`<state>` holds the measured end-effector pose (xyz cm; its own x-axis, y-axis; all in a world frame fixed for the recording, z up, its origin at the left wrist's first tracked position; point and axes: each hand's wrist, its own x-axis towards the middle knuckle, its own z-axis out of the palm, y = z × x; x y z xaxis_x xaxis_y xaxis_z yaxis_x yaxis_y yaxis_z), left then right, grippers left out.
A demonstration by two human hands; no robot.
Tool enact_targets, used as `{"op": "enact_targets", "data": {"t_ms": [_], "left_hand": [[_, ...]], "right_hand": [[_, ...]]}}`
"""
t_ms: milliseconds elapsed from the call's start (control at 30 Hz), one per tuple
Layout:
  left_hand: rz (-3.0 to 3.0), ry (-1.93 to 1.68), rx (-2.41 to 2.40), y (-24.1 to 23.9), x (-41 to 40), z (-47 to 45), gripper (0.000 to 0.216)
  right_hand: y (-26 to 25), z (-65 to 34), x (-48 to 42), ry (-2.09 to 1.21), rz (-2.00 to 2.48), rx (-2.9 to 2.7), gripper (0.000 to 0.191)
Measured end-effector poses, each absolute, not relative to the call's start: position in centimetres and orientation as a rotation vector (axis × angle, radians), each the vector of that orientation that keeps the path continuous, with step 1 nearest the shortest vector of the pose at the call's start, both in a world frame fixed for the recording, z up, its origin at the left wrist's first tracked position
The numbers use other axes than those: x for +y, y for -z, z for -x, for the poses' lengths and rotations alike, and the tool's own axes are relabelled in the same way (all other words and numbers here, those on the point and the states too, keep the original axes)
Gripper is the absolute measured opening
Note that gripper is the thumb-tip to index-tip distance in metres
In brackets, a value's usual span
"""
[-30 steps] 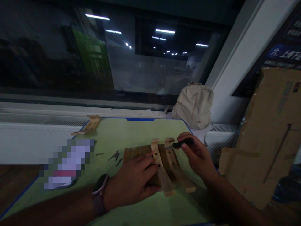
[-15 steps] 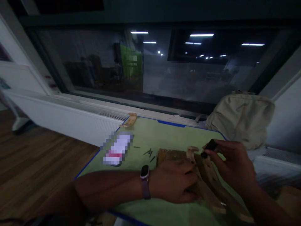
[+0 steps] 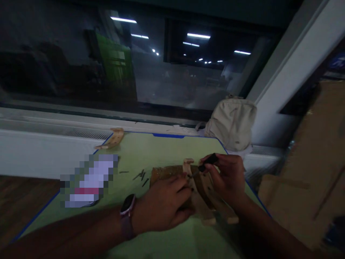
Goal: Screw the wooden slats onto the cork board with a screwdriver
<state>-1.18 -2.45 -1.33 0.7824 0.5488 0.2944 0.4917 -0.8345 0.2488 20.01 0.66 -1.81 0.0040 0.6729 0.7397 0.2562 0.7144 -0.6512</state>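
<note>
My right hand [image 3: 230, 176] grips a screwdriver [image 3: 210, 162] by its black handle. The shaft slants down and left to the upper part of a curved wooden piece [image 3: 199, 203], close to my left fingertips. My left hand [image 3: 163, 203], with a watch on the wrist, holds that piece from its left side, fingers bent over its edge. A second wooden piece [image 3: 222, 210] lies alongside, partly under my right hand. Beneath them is a brown, tape-covered block [image 3: 164, 174]. Whether a screw sits at the screwdriver's tip is too blurred to tell.
Several dark screws [image 3: 140, 175] lie left of the block on the green tabletop [image 3: 145, 147]. Farther left is a pixelated phone [image 3: 93, 180]. Another curved wooden piece [image 3: 114, 138] rests at the far left corner. A beige backpack [image 3: 234, 122] and large cardboard [image 3: 302, 172] stand on the right.
My view has swung right, so the table appears farther left. The screwdriver has moved from the right wooden piece to the left one, and its shaft now shows.
</note>
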Motion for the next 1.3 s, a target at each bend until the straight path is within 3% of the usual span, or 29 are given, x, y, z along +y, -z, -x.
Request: {"op": "enact_targets", "data": {"t_ms": [633, 833, 1300], "left_hand": [[-2.749, -0.544, 0.814, 1.4, -2.4, 1.2, 0.025], [-2.737, -0.555, 0.816, 1.4, -2.4, 1.2, 0.025], [-2.768, -0.538, 0.848, 1.4, -2.4, 1.1, 0.023]], "right_hand": [[2.7, -20.4, 1.0, -0.294, 0.737, -1.718, 0.034], [2.2, -20.7, 1.6, -0.33, 0.789, -1.797, 0.026], [-7.3, -19.6, 3.3, -0.495, 0.8, -2.521, 0.037]]}}
